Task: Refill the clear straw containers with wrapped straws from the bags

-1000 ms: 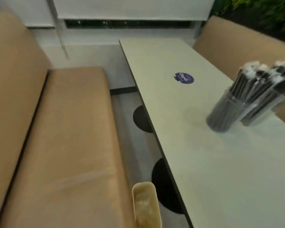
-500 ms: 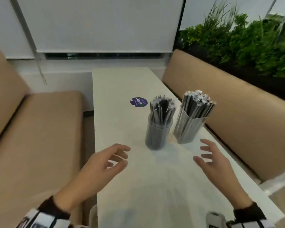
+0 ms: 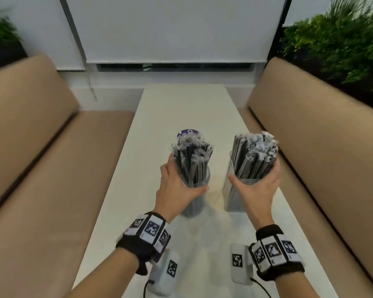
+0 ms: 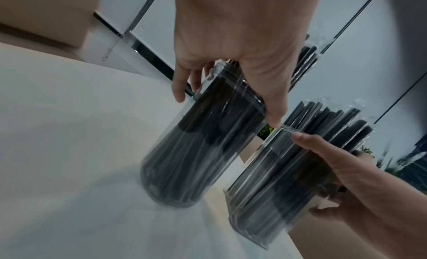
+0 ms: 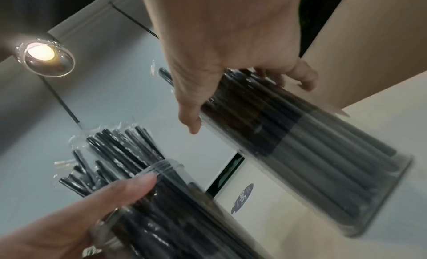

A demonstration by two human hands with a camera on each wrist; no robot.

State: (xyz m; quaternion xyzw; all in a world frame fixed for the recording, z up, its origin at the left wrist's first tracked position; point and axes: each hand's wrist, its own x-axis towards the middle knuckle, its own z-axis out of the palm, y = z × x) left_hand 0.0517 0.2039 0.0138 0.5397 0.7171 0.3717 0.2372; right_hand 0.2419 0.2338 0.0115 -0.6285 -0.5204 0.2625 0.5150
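Two containers, head view: round clear container (image 3: 195, 190) at the table's 6 o'clock left, square clear container (image 3: 235, 196) just beside it at its 3 o'clock; both packed with black wrapped straws (image 3: 192, 155).
Surroundings, head view: white table (image 3: 181, 108) between two tan benches (image 3: 41, 168); purple sticker (image 3: 186, 132) at 12 o'clock, partly hidden behind the round container's straws; plants (image 3: 342, 44) at 2 o'clock.
Hands, head view: left hand (image 3: 177, 186) curls round the round container's rim; right hand (image 3: 256, 186) curls round the square one's upper wall.
Left wrist view: left hand (image 4: 235, 49) has its thumb on one side of the round container (image 4: 196, 144) and its fingers on the other; right hand (image 4: 346, 171) clasps the square container (image 4: 265, 199) at 4 o'clock.
Right wrist view: right hand (image 5: 231, 43) is clamped on the square container (image 5: 323, 162); left hand (image 5: 80, 208) wraps the round container (image 5: 173, 217) at 7 o'clock; the sticker (image 5: 243, 197) lies between the two; lit lamp (image 5: 42, 54) at 10 o'clock.
Count: two containers, two hands, one sticker.
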